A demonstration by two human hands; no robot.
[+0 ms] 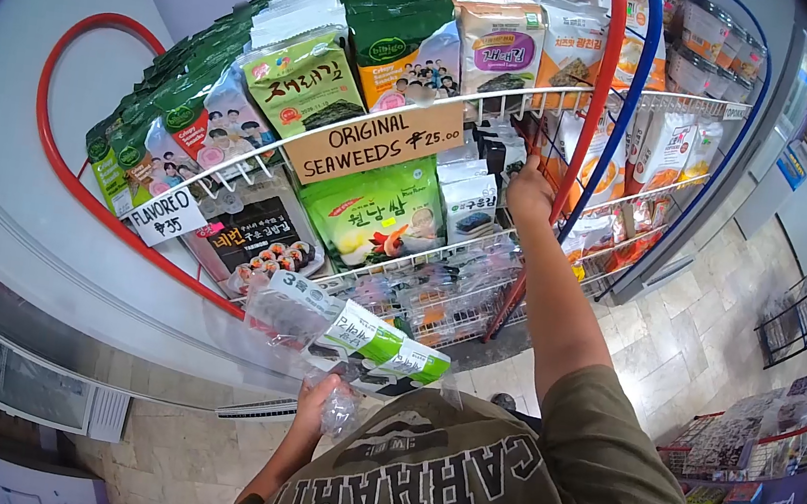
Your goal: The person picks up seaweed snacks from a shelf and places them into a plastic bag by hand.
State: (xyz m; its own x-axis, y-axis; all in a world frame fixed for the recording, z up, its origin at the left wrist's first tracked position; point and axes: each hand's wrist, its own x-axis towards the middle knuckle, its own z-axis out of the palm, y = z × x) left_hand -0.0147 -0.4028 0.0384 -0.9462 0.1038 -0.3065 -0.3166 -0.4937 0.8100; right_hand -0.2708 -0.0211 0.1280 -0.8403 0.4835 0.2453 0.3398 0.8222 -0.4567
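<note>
Low in front of my shirt, my left hand [322,405] is closed around the bunched end of clear plastic wrapping. That wrapping holds a multipack of seaweed snacks [362,343] with white, green and black packaging, tilted to the right. My right hand [531,195] reaches into the rack's second shelf, right beside small black-and-white packs [502,158]. One digit points up there; the other fingers are mostly hidden, so their grip cannot be made out. Left of it stand a white-and-black seaweed pack [472,205] and a large green bag [378,211].
The wire rack [544,96] has red and blue tube frames and a cardboard price sign [374,143]. Green seaweed packs [401,45] fill its top shelf. Tubs [704,32] stand at the far right. Another stocked rack [755,426] is at lower right, across the tiled floor [654,343].
</note>
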